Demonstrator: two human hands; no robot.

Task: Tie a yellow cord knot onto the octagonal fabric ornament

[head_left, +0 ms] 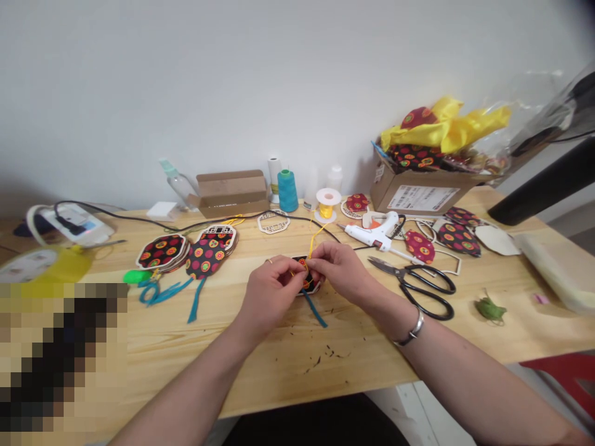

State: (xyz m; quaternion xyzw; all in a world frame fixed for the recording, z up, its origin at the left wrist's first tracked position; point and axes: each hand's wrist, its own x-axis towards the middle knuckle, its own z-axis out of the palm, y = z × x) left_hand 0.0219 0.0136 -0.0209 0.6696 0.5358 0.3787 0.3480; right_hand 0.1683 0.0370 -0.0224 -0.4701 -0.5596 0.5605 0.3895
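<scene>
Above the middle of the table, my left hand [273,288] and my right hand [343,269] meet, fingers pinched on a thin yellow cord [318,235]. Under the fingertips lies a small dark fabric ornament [314,286] with a floral print and pale rim, partly hidden by my hands. From its near side a blue ribbon [318,313] trails onto the table. The yellow cord runs up toward a spool of yellow cord [328,207] behind my hands. Black-handled scissors [423,282] lie to the right of my right wrist.
A white glue gun [376,234] rests behind the scissors. Finished-looking ornaments [211,251] lie at left. A teal thread cone [287,191], open cardboard box [232,195] and fabric-filled carton [418,192] stand along the wall. A black cable [209,222] crosses the back.
</scene>
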